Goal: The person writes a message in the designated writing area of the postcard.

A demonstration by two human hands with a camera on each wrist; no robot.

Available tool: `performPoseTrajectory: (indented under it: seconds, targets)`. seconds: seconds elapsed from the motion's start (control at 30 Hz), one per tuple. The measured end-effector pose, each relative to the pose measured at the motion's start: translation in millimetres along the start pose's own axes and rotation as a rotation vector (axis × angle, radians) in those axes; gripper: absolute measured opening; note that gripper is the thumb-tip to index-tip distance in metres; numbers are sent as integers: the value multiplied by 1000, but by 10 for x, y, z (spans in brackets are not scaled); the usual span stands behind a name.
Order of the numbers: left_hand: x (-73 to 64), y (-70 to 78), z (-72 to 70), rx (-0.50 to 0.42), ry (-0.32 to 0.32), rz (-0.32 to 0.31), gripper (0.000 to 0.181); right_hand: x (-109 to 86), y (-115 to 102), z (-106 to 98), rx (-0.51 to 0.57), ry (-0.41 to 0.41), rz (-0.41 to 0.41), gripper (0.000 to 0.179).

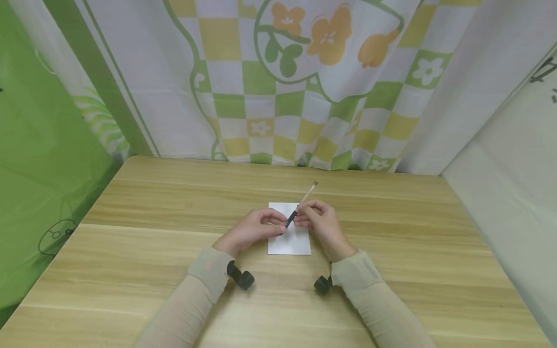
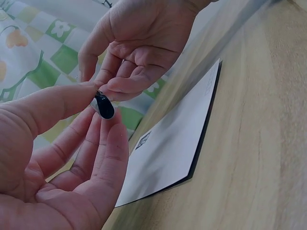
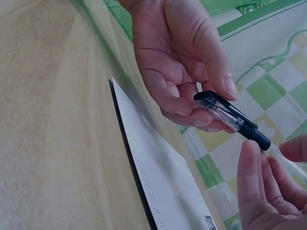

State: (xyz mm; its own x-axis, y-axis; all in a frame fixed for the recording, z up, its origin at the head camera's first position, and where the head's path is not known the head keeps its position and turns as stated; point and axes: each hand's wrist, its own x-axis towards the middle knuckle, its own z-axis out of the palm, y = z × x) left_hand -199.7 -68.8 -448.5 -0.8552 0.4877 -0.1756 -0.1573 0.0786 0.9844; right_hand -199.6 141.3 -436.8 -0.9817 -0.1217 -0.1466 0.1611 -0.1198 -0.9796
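Over a white card (image 1: 289,245), both hands hold a capped gel pen (image 1: 308,194) slantwise. The pen has a clear barrel, a black grip and a clear cap (image 3: 224,113) with a black clip. My left hand (image 1: 252,229) pinches the cap end between thumb and fingertips. Thumb and fingers of my right hand (image 1: 324,224) hold the barrel just past the black grip. In the left wrist view the pen's black cap end (image 2: 105,108) points at the camera, and the rest of it is hidden. The card bears a row of small printed boxes and a small dark stamp-like picture (image 2: 143,140).
The card lies flat on a wood-grain table (image 1: 143,270). Behind the table's far edge hangs a checked, flowered curtain (image 1: 256,104). Green cloth (image 1: 48,145) hangs at the left, and a pale wall or cloth (image 1: 500,145) stands at the right.
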Motion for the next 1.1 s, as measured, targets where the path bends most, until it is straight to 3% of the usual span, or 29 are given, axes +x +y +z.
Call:
performPoseTrajectory:
  seconds: [0.7,1.1]
  targets:
    - [-20,21,-111,25,89,19,28,10,4,-35,67,-9,-54,22]
    - [-23,49,-131,-49,166,5,26,1,42,-32,101,-33,-104,21]
